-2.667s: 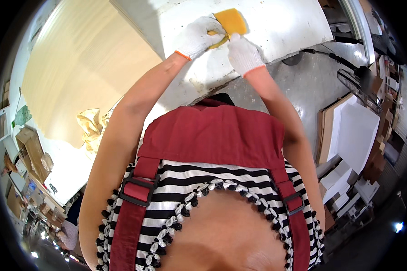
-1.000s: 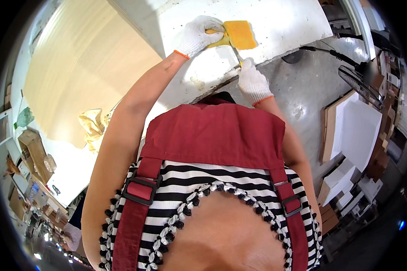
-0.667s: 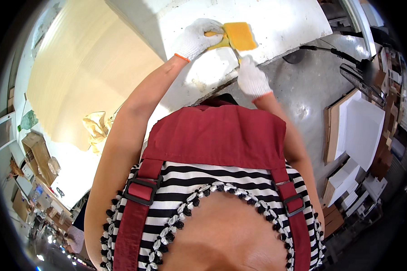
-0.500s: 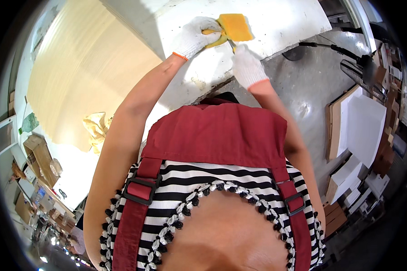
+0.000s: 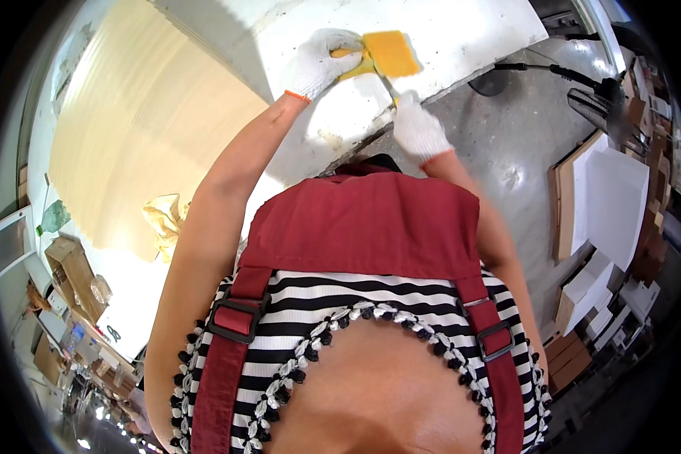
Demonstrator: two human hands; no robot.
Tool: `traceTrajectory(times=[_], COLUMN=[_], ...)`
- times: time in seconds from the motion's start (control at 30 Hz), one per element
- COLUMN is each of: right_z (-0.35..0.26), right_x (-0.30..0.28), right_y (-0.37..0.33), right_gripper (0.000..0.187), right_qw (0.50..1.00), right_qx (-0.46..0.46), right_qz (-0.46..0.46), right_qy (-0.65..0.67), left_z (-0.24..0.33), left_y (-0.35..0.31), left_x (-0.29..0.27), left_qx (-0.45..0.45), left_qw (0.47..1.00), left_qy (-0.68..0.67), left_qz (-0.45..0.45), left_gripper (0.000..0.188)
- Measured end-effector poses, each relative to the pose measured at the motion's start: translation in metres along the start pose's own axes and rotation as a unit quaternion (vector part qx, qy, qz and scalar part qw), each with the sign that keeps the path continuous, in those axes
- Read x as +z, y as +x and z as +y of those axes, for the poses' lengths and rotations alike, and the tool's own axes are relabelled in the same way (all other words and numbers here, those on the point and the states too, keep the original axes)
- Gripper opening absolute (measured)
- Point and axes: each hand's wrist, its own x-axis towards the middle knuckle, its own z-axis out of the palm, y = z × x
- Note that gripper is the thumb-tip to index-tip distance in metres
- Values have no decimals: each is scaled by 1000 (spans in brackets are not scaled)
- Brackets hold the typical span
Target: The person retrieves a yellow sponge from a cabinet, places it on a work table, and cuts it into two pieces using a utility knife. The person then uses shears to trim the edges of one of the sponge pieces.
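My left hand, in a white knit glove with an orange cuff, is closed round the yellow handle-like part of a flat square-headed yellow tool. The square head sticks out to the right of my fingers, over the white tabletop. A slim grey tool with a bit of yellow near its grip extends from my gloved right hand. Its far end reaches up to the yellow tool beside my left fingers; whether they touch, I cannot tell. My right fingers are closed round its near end, which they hide.
Pale wooden sheets lie at the left, with crumpled yellowish paper near my left arm. The table edge runs under my right wrist. Right of it stand a black fan and a white open box on the grey floor.
My right hand has drawn back toward me and slightly right with the slim tool, showing more of its shaft. The left hand and yellow tool have barely shifted.
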Motion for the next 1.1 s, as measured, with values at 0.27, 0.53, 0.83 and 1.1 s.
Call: traceTrajectory(times=[0.27, 0.53, 0.83, 1.1], right_z=[6, 9, 36, 26], right_x=[-5, -3, 2, -38], right_y=[13, -10, -50, -77], right_gripper=[25, 28, 26, 27], right_qw=[1000, 999, 991, 926], right_qx=[-6, 25, -92, 63], right_qz=[-3, -35, 101, -13], right_qy=[-16, 7, 4, 372], left_z=[0, -3, 6, 5], left_y=[8, 2, -19, -37], left_x=[9, 3, -14, -29], left_qx=[25, 31, 189, 134], left_qw=[999, 999, 978, 986], left_qy=[-24, -25, 80, 64], left_qz=[-13, -6, 24, 79], left_gripper=[26, 27, 40, 42])
